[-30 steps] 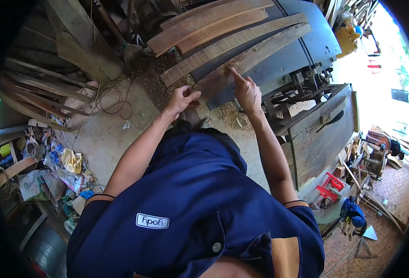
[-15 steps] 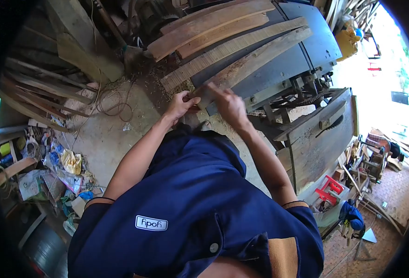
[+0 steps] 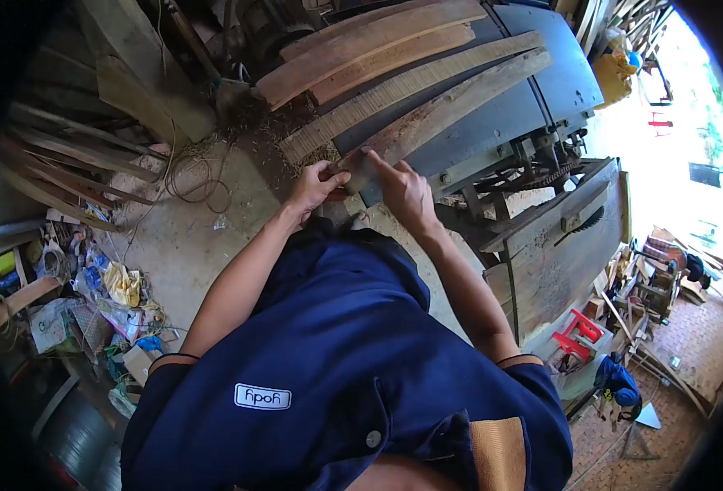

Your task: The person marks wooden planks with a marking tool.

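A long, slightly curved wooden board (image 3: 451,96) lies slanting across the grey metal machine table (image 3: 504,114), its near end jutting past the table edge towards me. My left hand (image 3: 319,190) is closed on that near end, thumb on top. Just to the right, my right hand (image 3: 409,196) has its index finger stretched to the board's face, with the other fingers curled in. A small dark tip shows at the fingertip; whether it belongs to something held I cannot make out. Beside this board lies a curved strip with a ridged, striped face (image 3: 402,94).
More curved boards (image 3: 369,51) are stacked at the table's far side. A tilted wooden panel with a toothed blade (image 3: 586,225) stands right of me. A coiled cord (image 3: 202,184) lies on the floor at left, near timber and bagged clutter. A red plastic stool (image 3: 578,334) is at lower right.
My right hand, blurred by motion before, is now sharp, its index finger at the board. My left hand keeps its hold on the board's end. The view has shifted slightly.
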Demonstrator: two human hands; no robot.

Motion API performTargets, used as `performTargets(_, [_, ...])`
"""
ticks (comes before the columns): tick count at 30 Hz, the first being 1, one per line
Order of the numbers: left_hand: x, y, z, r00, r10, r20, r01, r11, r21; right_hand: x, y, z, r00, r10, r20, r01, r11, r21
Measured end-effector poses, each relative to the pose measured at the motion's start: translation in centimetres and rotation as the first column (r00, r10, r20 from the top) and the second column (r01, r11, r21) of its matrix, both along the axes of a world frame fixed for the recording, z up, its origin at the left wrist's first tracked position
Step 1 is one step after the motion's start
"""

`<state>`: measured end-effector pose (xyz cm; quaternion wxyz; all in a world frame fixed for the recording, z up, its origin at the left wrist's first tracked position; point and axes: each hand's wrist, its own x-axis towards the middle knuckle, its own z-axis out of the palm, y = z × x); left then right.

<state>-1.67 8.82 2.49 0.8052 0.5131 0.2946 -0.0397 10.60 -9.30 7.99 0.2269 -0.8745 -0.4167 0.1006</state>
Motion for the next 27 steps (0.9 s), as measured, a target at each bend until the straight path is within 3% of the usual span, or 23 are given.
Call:
performTargets(4, [0.1, 0.3, -0.3, 1.0, -0.031, -0.001, 0.031, 0.999, 0.02, 0.4, -0.7, 1.2, 0.994, 0.113, 0.003, -0.113, 0.991, -0.072])
performTargets(11, [-0.1, 0.6, 0.2, 0.999, -0.035, -0.026, 0.036, 0.998, 0.051, -1.1, -0.2, 0.8, 0.997, 0.079, 0.024, -0.078, 0.995, -0.064])
performTargets(13, [0.0, 0.2, 0.9, 0.999, -0.023, -0.023, 0.024, 0.998, 0.057, 1.7, -1.1, -1.0, 0.996, -0.028, 0.081, 0.022, 0.997, 0.069])
performTargets(15, [-0.2, 0.0, 0.8, 1.0, -0.026, -0.015, 0.027, 0.999, 0.045, 4.0, -1.3, 0.2, 0.994, -0.094, 0.06, 0.098, 0.993, -0.067])
performTargets(17, [-0.3, 0.3, 0.8, 1.0, -0.032, -0.001, 0.032, 0.999, 0.043, 1.7, -0.8, -0.6, 0.988, -0.156, 0.006, 0.156, 0.987, -0.025])
performTargets(19, [-0.1, 0.2, 0.4, 0.999, -0.037, -0.037, 0.038, 0.999, 0.033, -0.6, -0.4, -1.7, 0.994, 0.044, 0.095, -0.045, 0.999, 0.003])
performTargets(20, [0.0, 0.3, 0.0, 0.999, -0.035, -0.037, 0.036, 0.999, 0.035, -1.2, -0.2, -1.0, 0.995, 0.062, 0.079, -0.059, 0.997, -0.04])
performTargets(23, [-0.3, 0.5, -1.2, 0.999, -0.028, -0.022, 0.029, 0.999, 0.043, 0.2, 0.0, 0.8, 1.0, 0.018, 0.007, -0.018, 0.996, -0.088])
performTargets(27, [0.2, 0.6, -0.2, 0.997, -0.031, -0.068, 0.037, 0.995, 0.093, -1.9, 0.8, -0.5, 0.997, -0.044, 0.057, 0.048, 0.997, -0.066])
